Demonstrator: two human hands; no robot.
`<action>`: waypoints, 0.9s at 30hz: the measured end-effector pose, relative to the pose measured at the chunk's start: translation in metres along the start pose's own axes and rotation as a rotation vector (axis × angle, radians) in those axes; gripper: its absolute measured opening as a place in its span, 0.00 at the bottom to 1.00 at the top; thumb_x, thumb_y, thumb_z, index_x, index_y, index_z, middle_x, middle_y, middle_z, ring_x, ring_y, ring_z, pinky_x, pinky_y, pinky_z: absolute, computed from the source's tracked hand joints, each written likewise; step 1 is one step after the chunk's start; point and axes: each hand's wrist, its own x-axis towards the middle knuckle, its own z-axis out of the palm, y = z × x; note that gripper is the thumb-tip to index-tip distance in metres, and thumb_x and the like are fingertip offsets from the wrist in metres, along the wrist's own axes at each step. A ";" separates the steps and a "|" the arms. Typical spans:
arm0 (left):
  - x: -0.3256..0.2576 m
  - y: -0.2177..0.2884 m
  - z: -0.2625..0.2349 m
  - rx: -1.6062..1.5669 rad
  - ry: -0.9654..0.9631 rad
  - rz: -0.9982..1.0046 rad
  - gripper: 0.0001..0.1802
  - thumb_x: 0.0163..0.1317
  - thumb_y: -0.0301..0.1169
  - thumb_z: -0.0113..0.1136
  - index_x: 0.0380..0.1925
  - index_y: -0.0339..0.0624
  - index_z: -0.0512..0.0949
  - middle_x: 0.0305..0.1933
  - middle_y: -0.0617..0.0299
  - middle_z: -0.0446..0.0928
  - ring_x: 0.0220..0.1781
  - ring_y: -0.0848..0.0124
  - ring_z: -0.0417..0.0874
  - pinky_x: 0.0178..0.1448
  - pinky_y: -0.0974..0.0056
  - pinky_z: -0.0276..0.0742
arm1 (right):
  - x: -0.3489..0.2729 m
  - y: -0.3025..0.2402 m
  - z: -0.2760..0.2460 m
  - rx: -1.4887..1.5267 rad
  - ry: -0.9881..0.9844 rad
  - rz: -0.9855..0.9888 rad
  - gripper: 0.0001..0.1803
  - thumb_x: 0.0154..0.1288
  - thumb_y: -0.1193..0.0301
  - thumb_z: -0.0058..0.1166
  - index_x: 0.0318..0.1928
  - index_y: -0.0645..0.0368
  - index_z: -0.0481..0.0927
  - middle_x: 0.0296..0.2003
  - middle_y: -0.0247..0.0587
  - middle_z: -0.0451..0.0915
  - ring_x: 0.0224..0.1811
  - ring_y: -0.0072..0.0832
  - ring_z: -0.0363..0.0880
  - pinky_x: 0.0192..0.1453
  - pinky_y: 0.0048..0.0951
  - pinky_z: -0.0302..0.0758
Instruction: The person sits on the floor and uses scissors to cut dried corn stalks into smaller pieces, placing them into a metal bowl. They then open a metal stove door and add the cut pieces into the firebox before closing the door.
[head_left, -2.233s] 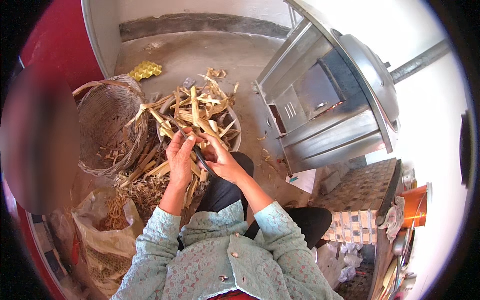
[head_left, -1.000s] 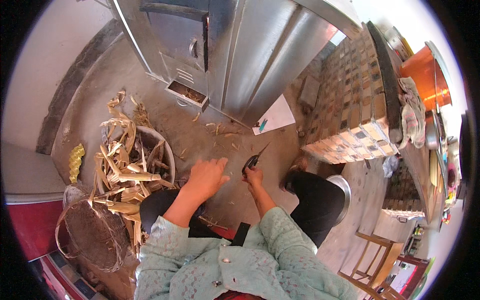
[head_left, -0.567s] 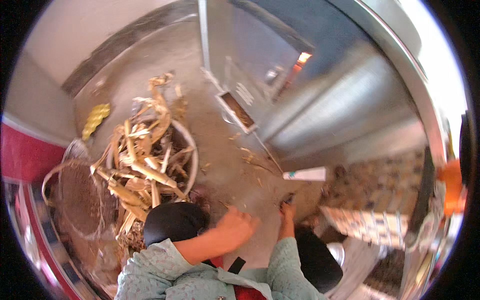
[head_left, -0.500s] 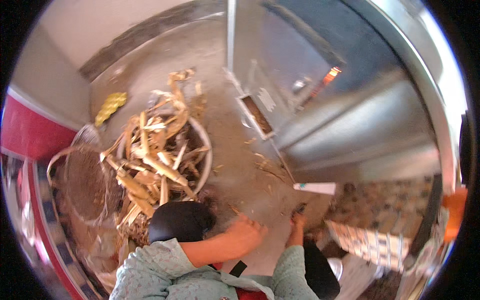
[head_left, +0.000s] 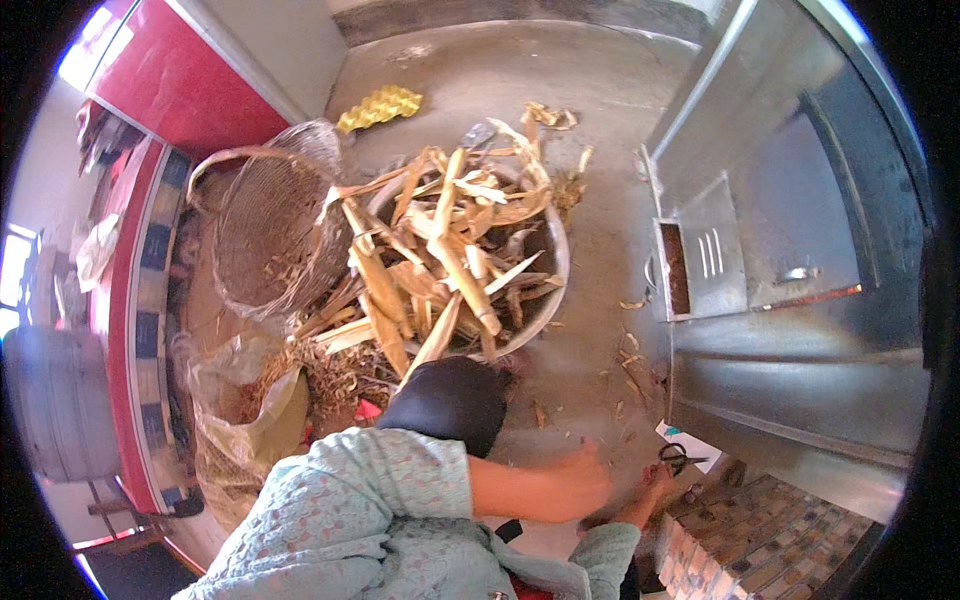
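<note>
Head view: scissors [head_left: 681,458] beside right hand [head_left: 655,487]

Sunlit concrete floor [head_left: 600,90], red wall [head_left: 190,85]

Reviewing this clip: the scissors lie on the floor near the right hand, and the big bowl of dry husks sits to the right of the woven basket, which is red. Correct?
Not quite. The woven basket is brown wicker, not red; the red belongs to the cabinet behind it. The head view shows this. The scissors do lie on the floor near the right hand, and the bowl of husks sits right of the basket.

Right hand [head_left: 655,488] blurred, grip unclear
</note>
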 end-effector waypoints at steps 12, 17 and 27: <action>0.042 -0.011 0.032 0.036 0.183 -0.401 0.11 0.49 0.31 0.56 0.32 0.40 0.82 0.27 0.58 0.81 0.32 0.63 0.81 0.36 0.57 0.69 | -0.219 -0.072 0.072 -0.125 -0.330 -0.415 0.11 0.64 0.72 0.47 0.45 0.61 0.73 0.37 0.35 0.72 0.38 0.29 0.69 0.43 0.28 0.67; -0.011 -0.033 -0.037 0.014 0.524 -0.180 0.07 0.48 0.31 0.56 0.24 0.42 0.80 0.23 0.60 0.78 0.28 0.65 0.80 0.34 0.60 0.69 | -0.307 -0.113 0.089 -0.092 -0.535 -0.726 0.12 0.66 0.72 0.45 0.48 0.61 0.72 0.41 0.35 0.72 0.42 0.29 0.70 0.48 0.27 0.66; -0.228 -0.086 -0.028 -0.120 1.416 -0.574 0.13 0.48 0.25 0.59 0.36 0.42 0.77 0.40 0.55 0.79 0.41 0.57 0.80 0.45 0.58 0.77 | -0.536 -0.204 0.136 -0.085 -0.769 -1.512 0.17 0.69 0.69 0.37 0.49 0.69 0.74 0.51 0.46 0.73 0.54 0.35 0.70 0.61 0.34 0.63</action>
